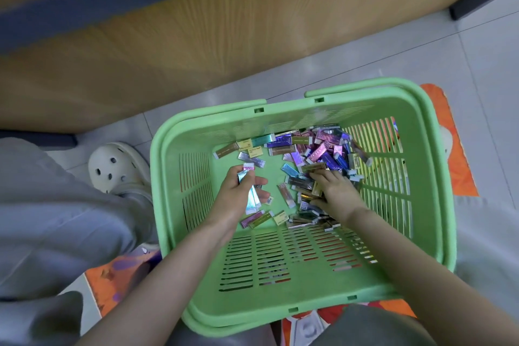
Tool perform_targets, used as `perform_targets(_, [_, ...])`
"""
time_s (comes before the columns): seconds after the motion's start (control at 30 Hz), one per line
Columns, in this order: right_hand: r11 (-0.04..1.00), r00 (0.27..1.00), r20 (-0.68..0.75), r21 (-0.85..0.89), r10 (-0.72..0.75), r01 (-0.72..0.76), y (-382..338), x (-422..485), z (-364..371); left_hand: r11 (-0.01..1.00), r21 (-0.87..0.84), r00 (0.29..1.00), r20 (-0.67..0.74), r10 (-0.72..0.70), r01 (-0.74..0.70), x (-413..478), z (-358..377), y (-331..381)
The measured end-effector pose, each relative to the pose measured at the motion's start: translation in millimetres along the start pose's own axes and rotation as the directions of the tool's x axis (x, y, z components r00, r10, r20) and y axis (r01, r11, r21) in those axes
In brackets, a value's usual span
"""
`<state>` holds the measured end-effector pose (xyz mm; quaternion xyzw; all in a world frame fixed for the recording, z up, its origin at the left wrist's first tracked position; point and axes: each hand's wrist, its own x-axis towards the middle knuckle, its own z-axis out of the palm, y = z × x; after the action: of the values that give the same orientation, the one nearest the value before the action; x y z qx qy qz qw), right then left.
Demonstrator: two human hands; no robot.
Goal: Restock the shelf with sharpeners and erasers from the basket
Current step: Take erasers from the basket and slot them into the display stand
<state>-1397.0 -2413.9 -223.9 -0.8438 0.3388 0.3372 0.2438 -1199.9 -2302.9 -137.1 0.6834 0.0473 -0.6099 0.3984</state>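
A green plastic basket with slotted walls (297,285) stands on an orange patterned mat (460,171) on the tiled floor. Inside the basket, near its left wall, the left hand (238,196) grasps a few long shiny silver-blue packets (250,195). The right hand (335,191) lies palm down on the pile of small foil-wrapped erasers (317,149), which is spread toward the far right corner. I cannot tell whether its fingers grip anything. Beyond the far rim stands the wooden shelf base (224,36).

foil-wrapped erasers (317,154) (heaped) in green basket (438,177)
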Motion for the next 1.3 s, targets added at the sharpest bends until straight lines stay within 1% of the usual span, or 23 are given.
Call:
perform_targets(0.13, [0.985, 1.000, 0.023, -0.172, 0.010, -0.006, -4.2, 12.8, 0.3, 0.999, -0.039, 1.000, -0.006, -0.016, 0.016, 1.1, -2.7, -0.3])
perform_targets(0.27, [0.973, 0.999, 0.047, -0.231, -0.002, 0.013, -7.0, 26.4, -0.8, 0.998, -0.058, 1.000, -0.007, -0.019, 0.019, 0.0, -7.0, 0.7])
perform_targets(0.4, [0.959, 0.992, 0.119, -0.274, -0.034, 0.066, -5.2, 34.2, -6.2, 0.997, -0.067, 0.999, -0.016, -0.028, 0.027, -0.5, -10.2, 0.1])
perform_targets(0.53, [0.957, 0.993, 0.105, -0.280, -0.050, 0.078, -6.5, 33.8, -8.7, 0.999, -0.024, 0.999, -0.023, -0.031, 0.030, -1.6, -10.3, -2.2])
perform_targets(0.73, [0.939, 0.997, 0.055, -0.340, 0.061, -0.038, -16.4, 23.4, -0.6, 0.995, 0.088, 0.999, -0.010, -0.041, 0.041, -3.8, -8.6, -6.2])
perform_targets(0.77, [0.950, 0.996, 0.045, -0.308, 0.071, -0.054, -16.9, 23.5, -1.2, 0.994, 0.100, 0.999, -0.009, -0.035, 0.036, -5.0, -8.7, -5.7])
perform_targets(0.8, [0.970, 0.996, 0.039, -0.233, 0.085, -0.074, -16.5, 24.1, -3.1, 0.993, 0.111, 1.000, -0.009, -0.030, 0.031, -5.7, -9.1, -5.1])
perform_targets(0.87, [0.993, 0.993, 0.015, 0.007, 0.117, -0.118, -12.3, 24.7, -9.6, 0.992, 0.125, 1.000, -0.007, -0.022, 0.023, -6.6, -11.0, -3.1])
perform_targets(0.9, [0.983, 0.992, 0.006, 0.134, 0.122, -0.122, -10.9, 23.3, -13.7, 0.992, 0.125, 1.000, -0.005, -0.020, 0.021, -6.6, -11.8, -2.2])
perform_targets(0.93, [0.963, 0.994, -0.016, 0.250, 0.110, -0.103, -11.0, 20.2, -18.6, 0.992, 0.129, 1.000, -0.005, -0.019, 0.019, -6.1, -12.7, -2.2])
perform_targets(1.0, [0.907, 0.995, -0.065, 0.420, 0.073, -0.039, -17.1, 13.1, -27.6, 0.989, 0.143, 1.000, -0.008, -0.019, 0.020, -5.6, -12.5, -2.6])
perform_targets(1.03, [0.868, 0.994, -0.088, 0.497, 0.065, -0.012, -23.6, 8.3, -33.6, 0.990, 0.137, 1.000, -0.010, -0.023, 0.024, -5.8, -11.2, -2.9])
perform_targets(1.1, [0.755, 0.991, -0.104, 0.655, 0.087, 0.003, -44.0, -3.7, -48.3, 0.996, 0.081, 0.999, -0.001, -0.043, 0.043, -5.7, -7.6, -3.3])
perform_targets(1.13, [0.699, 0.988, -0.123, 0.715, 0.094, 0.023, -55.4, -9.7, -55.2, 0.997, 0.045, 0.998, 0.012, -0.056, 0.056, -5.4, -5.6, -3.0])
perform_targets(1.17, [0.667, 0.983, -0.157, 0.743, 0.100, 0.050, -66.2, -15.3, -60.7, 0.998, 0.008, 0.997, 0.029, -0.069, 0.069, -6.4, -3.0, -1.8])
perform_targets(1.23, [0.679, 0.970, -0.234, 0.722, 0.059, 0.133, -86.4, -28.0, -69.3, 0.992, -0.082, 0.994, 0.073, -0.087, 0.093, -9.8, 2.2, 2.7])
perform_targets(1.3, [0.697, 0.969, -0.245, 0.689, -0.030, 0.196, -103.1, -40.3, -75.4, 0.980, -0.169, 0.988, 0.123, -0.088, 0.108, -13.9, 5.8, 6.7])
